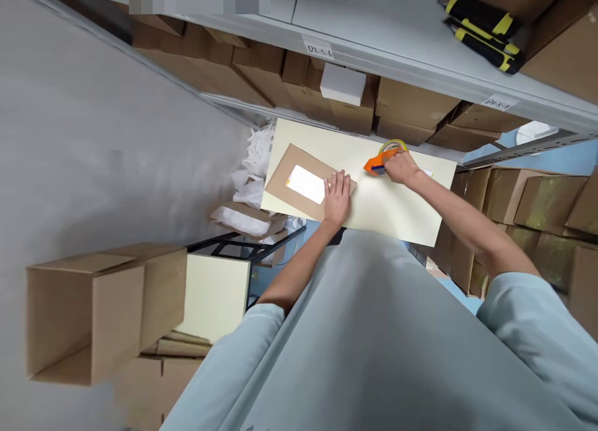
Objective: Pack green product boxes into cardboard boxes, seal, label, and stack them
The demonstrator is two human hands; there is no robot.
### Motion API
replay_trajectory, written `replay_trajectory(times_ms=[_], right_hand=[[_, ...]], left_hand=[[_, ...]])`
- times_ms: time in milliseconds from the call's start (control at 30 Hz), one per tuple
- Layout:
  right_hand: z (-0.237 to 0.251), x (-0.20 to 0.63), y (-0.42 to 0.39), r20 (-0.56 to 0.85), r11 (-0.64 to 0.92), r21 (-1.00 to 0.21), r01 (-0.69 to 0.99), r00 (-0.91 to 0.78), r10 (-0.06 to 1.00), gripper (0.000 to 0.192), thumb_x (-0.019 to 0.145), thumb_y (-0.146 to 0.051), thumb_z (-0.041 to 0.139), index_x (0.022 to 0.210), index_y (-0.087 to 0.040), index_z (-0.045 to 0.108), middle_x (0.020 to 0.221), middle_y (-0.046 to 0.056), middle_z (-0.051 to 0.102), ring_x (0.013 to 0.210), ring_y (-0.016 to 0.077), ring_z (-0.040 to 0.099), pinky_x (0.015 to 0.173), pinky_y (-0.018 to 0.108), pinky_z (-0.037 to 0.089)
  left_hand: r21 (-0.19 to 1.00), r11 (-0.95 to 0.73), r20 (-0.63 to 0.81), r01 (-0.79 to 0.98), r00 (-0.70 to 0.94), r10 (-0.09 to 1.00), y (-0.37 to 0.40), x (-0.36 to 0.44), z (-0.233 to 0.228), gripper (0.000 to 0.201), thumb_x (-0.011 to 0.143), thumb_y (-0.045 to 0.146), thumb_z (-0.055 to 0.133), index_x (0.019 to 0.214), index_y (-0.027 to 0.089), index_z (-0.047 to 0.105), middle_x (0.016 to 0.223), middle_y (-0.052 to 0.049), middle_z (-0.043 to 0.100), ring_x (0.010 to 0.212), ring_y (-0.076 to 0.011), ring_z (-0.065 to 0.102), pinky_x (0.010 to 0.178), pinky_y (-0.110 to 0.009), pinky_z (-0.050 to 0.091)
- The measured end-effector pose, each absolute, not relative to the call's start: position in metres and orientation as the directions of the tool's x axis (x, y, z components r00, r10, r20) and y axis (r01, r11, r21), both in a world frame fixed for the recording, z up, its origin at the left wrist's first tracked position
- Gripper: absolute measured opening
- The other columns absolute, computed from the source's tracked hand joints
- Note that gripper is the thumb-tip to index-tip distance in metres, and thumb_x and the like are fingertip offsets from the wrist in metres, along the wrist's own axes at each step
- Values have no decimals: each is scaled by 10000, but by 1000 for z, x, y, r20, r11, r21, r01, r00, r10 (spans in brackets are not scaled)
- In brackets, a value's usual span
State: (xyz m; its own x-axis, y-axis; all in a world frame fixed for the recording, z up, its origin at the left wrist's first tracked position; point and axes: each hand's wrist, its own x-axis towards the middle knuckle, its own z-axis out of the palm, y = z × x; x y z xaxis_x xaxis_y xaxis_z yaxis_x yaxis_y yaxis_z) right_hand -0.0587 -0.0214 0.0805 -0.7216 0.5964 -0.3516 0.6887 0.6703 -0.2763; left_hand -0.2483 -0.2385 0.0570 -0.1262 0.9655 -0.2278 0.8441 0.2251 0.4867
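Cream table (pixel 402 213), one labelled parcel (pixel 299 182) under flat left hand (pixel 337 197), right hand (pixel 400 167) clutching one tape dispenser (pixel 380 160)

Grey metal shelving (pixel 374 51) (stacked with cardboard boxes (pixel 411 104)) stands beside a pale grey floor (pixel 93 138).

Storage area clutter around the pale surface (pixel 397 213).
Open cardboard box (pixel 105 309) lower left; grey metal shelf (pixel 411 57) overhead with handwritten labels (pixel 317 49), brown cartons (pixel 411 110) and a white box (pixel 342 84) beneath it; black-yellow tools (pixel 486 32) top right; crumpled white paper (pixel 255 169) left of surface; more cartons (pixel 537 213) stacked right.
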Motion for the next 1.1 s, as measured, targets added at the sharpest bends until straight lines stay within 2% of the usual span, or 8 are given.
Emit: replay_trajectory(times_ms=[200,333,433,533,633,767,933,1100], right_hand=[[124,-107,-31,-681,704,31,709,-501,534,250,986,-275,724,1170,-131,815,1249,241,839,1252,416,750,1132,546,483],[133,-178,-56,-693,575,205,792,-298,657,329,1019,-243,648,1265,-104,818,1345,294,807,1267,404,759,1059,506,500],[150,-197,-64,-674,513,261,818,-226,704,352,1020,-270,650,1281,-95,809,1316,306,812,1246,412,773,1018,491,530],[182,-189,-81,-609,487,238,840,-261,749,405,1101,-356,553,1328,-103,773,1361,284,805,1283,395,765,1036,448,561],[218,-178,-107,-497,398,135,907,-286,819,534,1154,-473,403,1478,-141,669,1344,265,811,1232,422,785,993,478,602],[255,-183,-119,-326,341,14,940,-318,890,576,1155,-529,316,1515,-175,593,1292,253,817,1201,448,784,1031,543,609],[293,-205,-67,-57,405,-78,911,-410,910,579,1150,-504,299,1548,-124,476,1519,317,686,1358,442,710,1157,577,552],[309,-220,20,61,490,-73,868,-487,871,535,1149,-431,346,1530,-68,444,1440,339,707,1358,446,689,1174,600,517]], left_hand=[[583,219,-192,782,-130,973,-242,-248,61,744,1036,60,358,1778,78,413,1888,-197,298,1807,-361,148,1480,-685,63],[651,191,-159,734,-114,981,-248,-250,65,756,1033,56,360,1782,129,429,1871,-175,355,1801,-354,187,1479,-686,81],[707,153,-157,690,-59,986,-253,-257,69,776,1007,105,495,1779,125,421,1872,-189,353,1799,-380,191,1476,-687,83],[804,129,-116,580,-61,991,-250,-276,79,876,976,245,662,1793,127,369,1855,-223,381,1784,-423,237,1458,-699,188],[888,-9,64,460,-103,993,-235,-306,99,848,1013,291,650,1800,175,357,1796,-212,485,1741,-386,365,1426,-622,354],[839,-286,356,462,-68,932,-195,-345,141,721,1056,251,589,1760,222,434,1673,-188,613,1600,-338,562,1362,-560,471],[739,-430,516,518,-25,856,-124,-368,194,726,1061,232,567,1767,216,400,1786,-192,484,1670,-325,485,1388,-533,443],[720,-446,535,532,-15,845,-52,-372,221,742,1028,187,587,1749,202,413,1879,-180,335,1743,-339,370,1404,-544,426]])
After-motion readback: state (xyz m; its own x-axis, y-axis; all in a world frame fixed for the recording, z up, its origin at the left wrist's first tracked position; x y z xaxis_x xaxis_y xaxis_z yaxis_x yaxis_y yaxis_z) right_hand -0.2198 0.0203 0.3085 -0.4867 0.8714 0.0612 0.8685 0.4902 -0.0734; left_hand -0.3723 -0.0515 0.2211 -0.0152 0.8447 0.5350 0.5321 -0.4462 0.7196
